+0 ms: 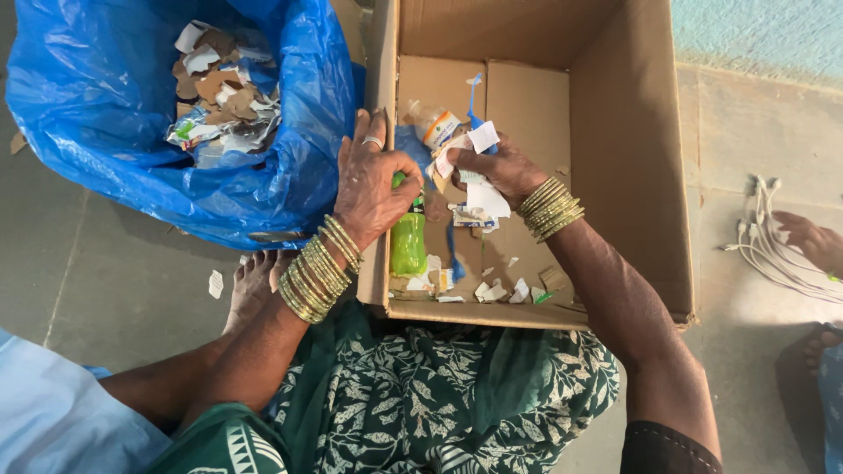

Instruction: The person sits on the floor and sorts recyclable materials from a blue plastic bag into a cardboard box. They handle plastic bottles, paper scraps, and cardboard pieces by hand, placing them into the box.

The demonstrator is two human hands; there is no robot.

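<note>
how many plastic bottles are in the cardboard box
2: a green bottle under the left hand, and a clear bottle beyond the right hand. Scraps may hide more.

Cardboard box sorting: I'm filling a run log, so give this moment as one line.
left hand: on green bottle | right hand: holds paper scraps | cardboard box: open | blue bag: scraps inside

Both hands [373,189] [496,167] reach into a cardboard box [628,175], gathering paper scraps [483,197].
</note>
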